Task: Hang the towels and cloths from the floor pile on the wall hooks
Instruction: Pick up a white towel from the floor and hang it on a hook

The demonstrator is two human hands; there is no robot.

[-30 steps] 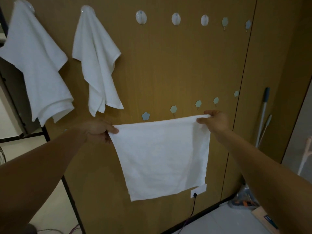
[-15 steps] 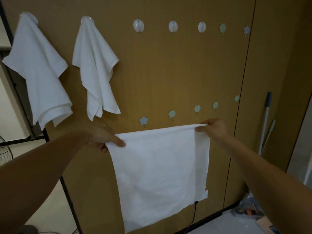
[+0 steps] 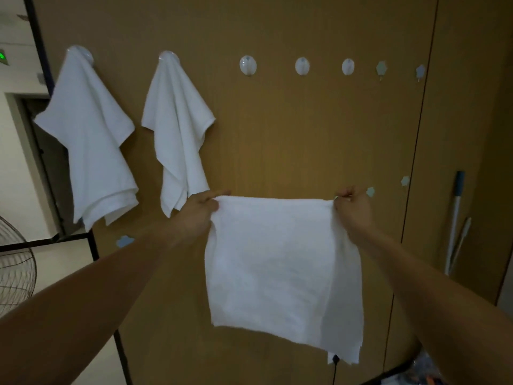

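A white towel (image 3: 280, 262) hangs flat in front of the brown wall panel, stretched by its top corners. My left hand (image 3: 198, 211) pinches the top left corner and my right hand (image 3: 352, 207) pinches the top right corner. Two white towels hang on the wall: one (image 3: 91, 151) at the far left hook, another (image 3: 177, 134) on the second hook. Three bare round white hooks (image 3: 248, 65) (image 3: 302, 66) (image 3: 348, 66) follow in the upper row, then two small pale hooks (image 3: 381, 68) (image 3: 420, 70). The floor pile is out of view.
Small pale flower-shaped hooks (image 3: 370, 192) (image 3: 405, 180) (image 3: 124, 241) sit in a lower row, some hidden behind the held towel. A mop handle (image 3: 454, 218) leans at the right. A fan (image 3: 14, 268) stands at the left edge beside a black frame (image 3: 94, 245). A black cable (image 3: 335, 365) hangs below.
Both hands have lifted the towel higher and closer to the wall; its top edge now sits level with the lower hook row. The view has tilted up.
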